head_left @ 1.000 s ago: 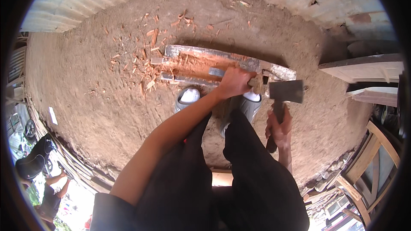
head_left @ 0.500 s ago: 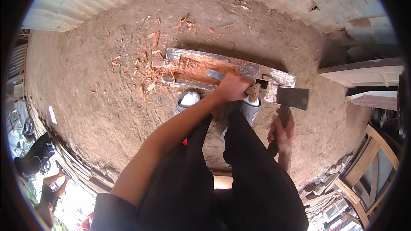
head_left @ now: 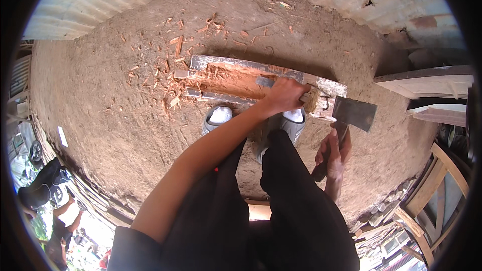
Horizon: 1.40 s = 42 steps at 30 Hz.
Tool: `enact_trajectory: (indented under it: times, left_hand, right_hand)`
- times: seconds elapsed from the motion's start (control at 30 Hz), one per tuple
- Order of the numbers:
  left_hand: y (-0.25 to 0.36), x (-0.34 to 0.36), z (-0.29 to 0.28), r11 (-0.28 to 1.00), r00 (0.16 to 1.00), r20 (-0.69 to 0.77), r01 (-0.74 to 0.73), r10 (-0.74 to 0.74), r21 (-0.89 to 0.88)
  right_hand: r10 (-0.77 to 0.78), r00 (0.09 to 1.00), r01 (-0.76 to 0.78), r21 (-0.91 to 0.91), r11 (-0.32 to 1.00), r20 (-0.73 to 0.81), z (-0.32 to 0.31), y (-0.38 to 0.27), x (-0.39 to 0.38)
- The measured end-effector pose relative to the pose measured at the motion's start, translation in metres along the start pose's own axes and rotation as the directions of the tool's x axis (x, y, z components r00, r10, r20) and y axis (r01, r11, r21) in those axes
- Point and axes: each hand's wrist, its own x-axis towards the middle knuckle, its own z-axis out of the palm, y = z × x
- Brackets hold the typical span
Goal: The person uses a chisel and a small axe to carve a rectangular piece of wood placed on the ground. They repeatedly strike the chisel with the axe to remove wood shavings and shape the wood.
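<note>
A long wooden piece [head_left: 232, 81] with worn grey-white edges lies across the ground in front of my feet, its reddish middle hollowed out. My left hand [head_left: 287, 95] is closed around a chisel [head_left: 264, 82]. The flat metal blade points left over the hollow, and the handle's frayed, light-coloured end sticks out right of my fist. My right hand [head_left: 333, 154] grips the wooden handle of a hatchet [head_left: 354, 113]. Its broad, dark, rectangular head is just right of the wooden piece's right end, apart from the chisel handle.
Reddish wood chips [head_left: 173, 88] litter the dirt around the left end. My shoes [head_left: 217, 119] stand close to the near edge. Corrugated metal sheets [head_left: 110, 5] border the far side. Wooden boards [head_left: 427, 84] and a wooden frame [head_left: 432, 195] are at the right. Another person [head_left: 57, 231] appears at lower left.
My left hand and the chisel have shifted right and slightly up along the wooden piece. The hatchet head has moved right, away from the chisel handle, and tilted.
</note>
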Motion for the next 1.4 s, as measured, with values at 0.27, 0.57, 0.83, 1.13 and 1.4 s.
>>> enact_trajectory:
  times: [0.27,0.57,0.83,1.13,1.4]
  left_hand:
    - [-0.003,0.003,0.001,1.000,1.000,-0.025,0.013,-0.012,0.025]
    - [-0.001,0.005,0.005,0.998,0.995,-0.079,0.061,-0.061,-0.003]
    - [-0.011,-0.009,0.007,0.999,0.973,-0.223,0.053,-0.054,-0.008]
    - [-0.016,-0.020,-0.013,0.999,0.985,-0.169,0.038,-0.041,-0.025]
    - [0.002,-0.011,-0.011,0.976,0.949,-0.262,-0.202,0.174,-0.083]
  right_hand:
    - [0.047,0.999,-0.045,-0.158,0.986,0.012,-0.002,-0.006,0.017]
    - [0.098,0.995,-0.099,-0.105,0.990,-0.010,-0.002,0.010,0.022]
    - [0.164,0.983,-0.145,-0.193,0.970,0.085,0.001,0.009,0.036]
    - [-0.031,0.999,0.034,0.157,0.987,-0.025,0.021,-0.001,0.017]
    - [-0.031,0.999,0.029,0.096,0.995,0.019,0.026,-0.005,0.005]
